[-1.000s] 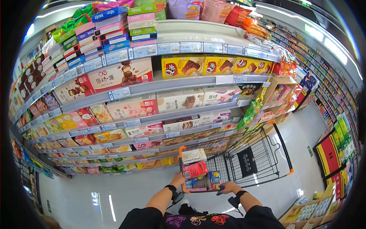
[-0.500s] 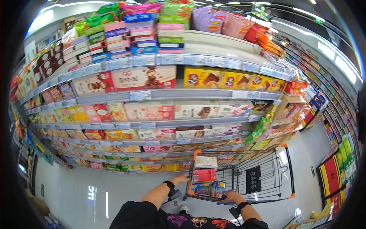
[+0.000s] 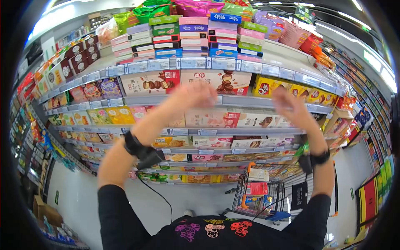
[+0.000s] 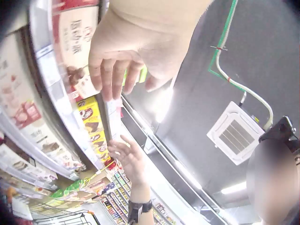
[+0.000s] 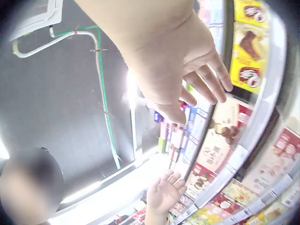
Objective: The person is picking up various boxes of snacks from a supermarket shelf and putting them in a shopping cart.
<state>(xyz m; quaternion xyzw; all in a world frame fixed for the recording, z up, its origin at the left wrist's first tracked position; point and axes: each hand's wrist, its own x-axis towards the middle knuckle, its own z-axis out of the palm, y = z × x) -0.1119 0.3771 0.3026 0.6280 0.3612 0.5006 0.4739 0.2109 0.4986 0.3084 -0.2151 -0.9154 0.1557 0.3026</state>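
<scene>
Both of my hands are raised in front of the snack shelves and hold nothing. In the head view my left hand (image 3: 196,96) is blurred, its fingers spread before a red and white chocolate pie box (image 3: 221,81). My right hand (image 3: 291,106) is up at the same height, near the yellow cake boxes (image 3: 266,88). The left wrist view shows the left hand (image 4: 124,56) with relaxed fingers close to the pie box (image 4: 75,42). From the right wrist camera the right hand (image 5: 187,75) appears open, and the left hand (image 5: 165,193) is open farther off.
A shopping cart (image 3: 260,196) with several packs in it stands low on the right, free of both hands. Long shelves (image 3: 166,100) full of snack boxes fill the view ahead. The aisle floor (image 3: 83,200) runs left, and more shelving lines the far right.
Both hands have let go of the cart handle and risen to the upper shelf. The view has swung left along the shelves, and the cart now sits lower right.
</scene>
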